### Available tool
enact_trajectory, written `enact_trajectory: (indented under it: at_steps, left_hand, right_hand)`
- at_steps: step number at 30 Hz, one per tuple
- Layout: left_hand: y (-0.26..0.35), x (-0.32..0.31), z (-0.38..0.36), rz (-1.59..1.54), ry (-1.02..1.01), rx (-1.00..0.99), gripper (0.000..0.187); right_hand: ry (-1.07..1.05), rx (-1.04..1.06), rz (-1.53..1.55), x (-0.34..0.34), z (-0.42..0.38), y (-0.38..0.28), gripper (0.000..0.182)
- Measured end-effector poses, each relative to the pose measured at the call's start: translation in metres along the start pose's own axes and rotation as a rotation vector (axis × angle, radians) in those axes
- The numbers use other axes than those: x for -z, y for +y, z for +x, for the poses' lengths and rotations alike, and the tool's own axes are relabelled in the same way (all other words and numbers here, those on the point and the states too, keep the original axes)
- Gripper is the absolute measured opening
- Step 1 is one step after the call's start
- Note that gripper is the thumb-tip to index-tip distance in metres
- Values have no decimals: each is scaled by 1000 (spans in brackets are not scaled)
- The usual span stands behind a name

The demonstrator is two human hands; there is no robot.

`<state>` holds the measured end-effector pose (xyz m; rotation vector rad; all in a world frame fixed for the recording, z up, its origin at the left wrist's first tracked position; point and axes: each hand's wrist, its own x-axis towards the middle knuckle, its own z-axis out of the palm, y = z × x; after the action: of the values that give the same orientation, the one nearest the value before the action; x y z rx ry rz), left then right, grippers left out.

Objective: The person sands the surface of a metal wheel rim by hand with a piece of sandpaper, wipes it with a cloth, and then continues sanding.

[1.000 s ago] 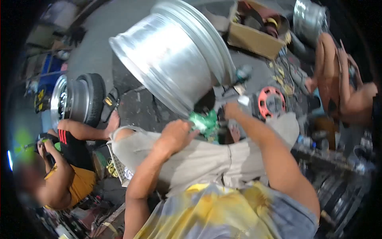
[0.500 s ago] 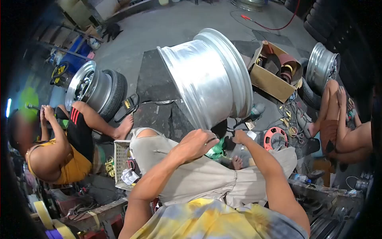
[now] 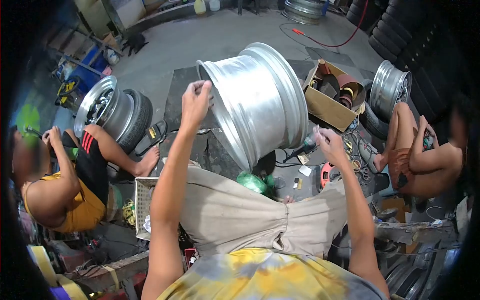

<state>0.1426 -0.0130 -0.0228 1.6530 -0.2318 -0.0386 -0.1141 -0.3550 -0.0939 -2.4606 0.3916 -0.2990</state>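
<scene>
A large silver wheel rim (image 3: 260, 102) lies tilted on its side on the dark mat before my knees. My left hand (image 3: 196, 104) is raised at its left lip, fingers loosely bent, fingertips right at the edge in this view. To the right of the rim, my right hand (image 3: 331, 146) hovers with half-curled fingers, thumb and fingertips apart. Nothing shows in either hand. Below the right hand lie a black power tool (image 3: 301, 150) and a red reel (image 3: 327, 174). Crumpled green plastic (image 3: 252, 182) rests between my legs.
A cardboard box (image 3: 330, 107) of abrasive rolls stands right of the rim. Two people sit nearby: one in a yellow top (image 3: 82, 205) at left, another (image 3: 425, 150) at right. More rims (image 3: 392, 85) and tyres (image 3: 137, 120) surround us. A white basket (image 3: 143, 207) sits by my left leg.
Both hands have come up from the rim's lower edge and spread apart, the left one to the rim's left lip, the right one to its right side. The camera view has shifted slightly.
</scene>
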Motion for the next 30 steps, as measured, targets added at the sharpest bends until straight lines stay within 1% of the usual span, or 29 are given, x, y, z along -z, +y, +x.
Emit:
enact_trajectory:
  at_steps: [1,2,3,4,5,6,7,8,10,11,12,14,15,16,18,19,21,22,24,27,28,30]
  left_hand:
    - [1,-3,14,51,47,47,42]
    - [3,-6,28,49,48,47,42]
    - [4,-8,42,4,-24,162,46]
    - [5,-11,55,-41,-95,276,50]
    - [3,-16,68,-43,-96,275,50]
    - [-2,-25,79,-82,-49,285,49]
    - [-13,-32,86,-121,0,296,48]
    - [-29,-38,89,-122,3,297,48]
    - [-40,-49,82,211,213,-58,47]
    - [-47,-48,79,124,171,-40,44]
    - [-43,-46,69,126,174,-24,44]
    - [-31,-44,64,134,99,42,46]
    - [-24,-41,58,201,79,10,43]
    - [-20,-39,53,202,79,12,43]
    - [-20,-41,44,197,35,-68,41]
    - [-23,-43,40,197,30,-50,41]
    - [-24,-47,40,209,34,-89,38]
    - [-25,-47,40,210,30,-86,38]
    - [-25,-46,40,163,-1,-121,36]
    - [-25,-35,44,189,-71,-82,36]
    - [-27,-34,44,190,-63,-79,36]
    - [-32,-32,41,122,-53,-200,37]
  right_hand:
    - [117,87,54,3,0,-30,28]
    - [236,175,109,1,1,-55,27]
    - [237,175,108,-3,5,-75,27]
    - [227,227,90,-7,11,-93,28]
    - [216,280,72,-14,18,-107,30]
    - [217,282,70,-23,27,-118,30]
    - [230,337,72,-33,36,-126,30]
    - [242,394,73,-40,44,-132,31]
    - [249,413,52,-46,58,-142,31]
    - [253,427,30,-49,61,-143,31]
    - [237,423,30,-52,62,-141,31]
    - [307,411,57,-55,71,-136,31]
    - [311,379,64,-56,71,-133,32]
    - [310,377,65,-57,70,-133,32]
    - [309,360,81,-60,64,-132,33]
    - [295,348,78,-62,62,-132,33]
    - [305,420,52,-68,67,-139,33]
    - [304,415,53,-72,68,-142,33]
    - [303,427,-40,-79,71,-145,36]
    - [313,435,-22,-95,59,-143,38]
    - [307,440,-19,-96,62,-144,38]
    - [357,527,-121,-100,72,-147,40]
